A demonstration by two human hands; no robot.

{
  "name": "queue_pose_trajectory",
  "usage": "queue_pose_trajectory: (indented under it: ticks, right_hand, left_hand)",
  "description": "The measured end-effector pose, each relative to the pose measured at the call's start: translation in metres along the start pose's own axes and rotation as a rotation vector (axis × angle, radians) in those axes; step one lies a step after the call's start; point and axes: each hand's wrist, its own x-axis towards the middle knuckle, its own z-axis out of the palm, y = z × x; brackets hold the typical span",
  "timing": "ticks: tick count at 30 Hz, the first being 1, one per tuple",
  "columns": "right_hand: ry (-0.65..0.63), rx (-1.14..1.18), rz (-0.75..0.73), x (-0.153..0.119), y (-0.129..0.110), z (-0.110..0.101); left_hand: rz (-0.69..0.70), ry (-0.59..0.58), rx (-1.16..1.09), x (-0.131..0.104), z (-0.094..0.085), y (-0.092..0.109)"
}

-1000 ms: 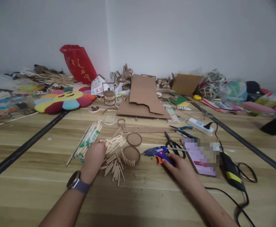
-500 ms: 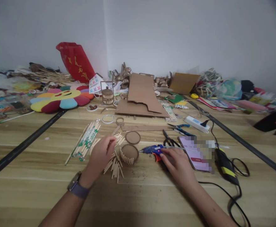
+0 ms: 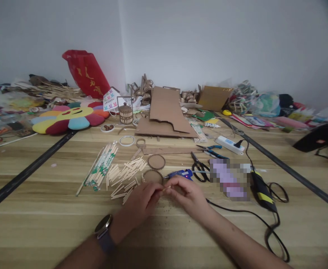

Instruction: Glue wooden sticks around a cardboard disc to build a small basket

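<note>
And here come two hands meeting at the near middle of the table (image 3: 34,228)! The left hand (image 3: 141,200) and the right hand (image 3: 190,196) have their fingertips drawn close together, pinching a small pale stick (image 3: 166,188) between them. Just beyond the fingers sits the round cardboard base (image 3: 152,176), its near edge hidden by the left hand, with a cardboard disc (image 3: 156,161) right at its far side. The blue glue gun (image 3: 182,173) lies beyond the right hand, nozzle pointing left towards that base. Over on the left, loose sticks (image 3: 124,171) sprawl in a heap beside the packed sticks (image 3: 103,164). To the right, black scissors (image 3: 199,168) lie near the gun, with the blue-handled pliers (image 3: 212,149) farther back!
</note>
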Motion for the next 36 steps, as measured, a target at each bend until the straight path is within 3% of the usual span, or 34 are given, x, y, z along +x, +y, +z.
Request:
queue_pose_trajectory:
  ticks: [5, 11, 19, 36]
  right_hand:
    - [0.009, -0.073, 0.005, 0.008, 0.019, 0.005]
    - [-0.093, -0.179, -0.008, 0.006, 0.032, 0.015]
    - [-0.155, -0.27, -0.034, 0.007, 0.038, 0.023]
    - [-0.167, -0.323, 0.037, 0.009, 0.034, 0.025]
  left_hand:
    - [-0.074, 0.195, 0.12, 0.008, -0.005, -0.02]
    - [-0.197, 0.035, 0.172, 0.002, 0.015, -0.05]
    - [-0.245, -0.088, 0.151, 0.001, 0.021, -0.053]
    - [-0.25, -0.061, 0.083, 0.002, 0.022, -0.055]
